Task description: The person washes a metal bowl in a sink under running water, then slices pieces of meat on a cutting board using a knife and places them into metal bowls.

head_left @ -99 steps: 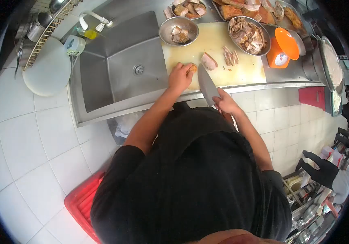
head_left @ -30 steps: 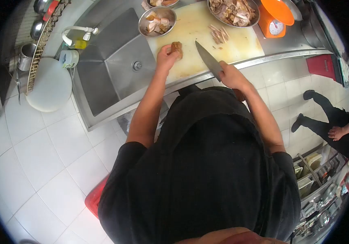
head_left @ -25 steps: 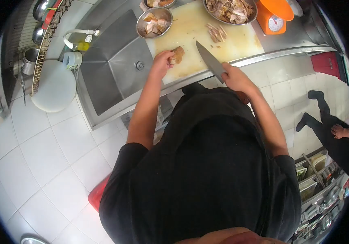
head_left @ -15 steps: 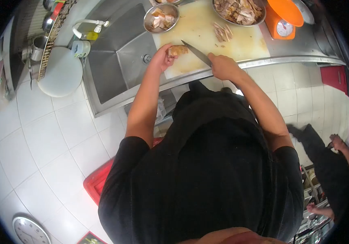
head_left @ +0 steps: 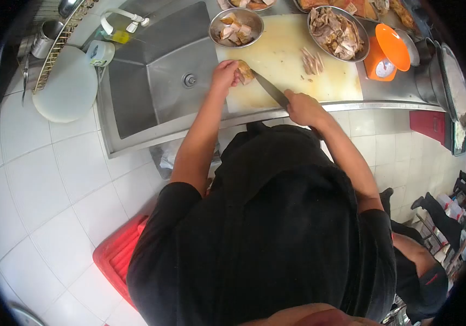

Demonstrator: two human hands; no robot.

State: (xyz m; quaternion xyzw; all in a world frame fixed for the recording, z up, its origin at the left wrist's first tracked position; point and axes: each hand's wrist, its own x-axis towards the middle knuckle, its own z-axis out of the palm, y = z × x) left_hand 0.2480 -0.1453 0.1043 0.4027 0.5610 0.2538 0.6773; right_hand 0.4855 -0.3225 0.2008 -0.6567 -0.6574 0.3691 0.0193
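My left hand point(head_left: 225, 76) is closed on a browned meat piece point(head_left: 245, 73) above the left part of the pale cutting board point(head_left: 282, 43). A large knife point(head_left: 270, 88) is gripped by its handle in my right hand point(head_left: 304, 108), its tip at the right side of that piece. Thin pale strips point(head_left: 313, 62) lie on the board's right part. Cut meat pieces fill a metal bowl point(head_left: 260, 33) at the board's upper left. Another bowl point(head_left: 364, 48) at the upper right is heaped with shredded or sliced meat.
A steel sink point(head_left: 162, 81) lies left of the board. Right of the board are an orange scale point(head_left: 380, 66) and large pots. White faucet point(head_left: 127, 19) and dish rack point(head_left: 64, 46) are upper left. Below are a red crate point(head_left: 117, 255) and, at lower right, other people.
The knife tip has moved left to the meat piece in my left hand. The loose piece seen earlier mid-board is gone from there, and the left bowl looks fuller. The camera view has shifted.
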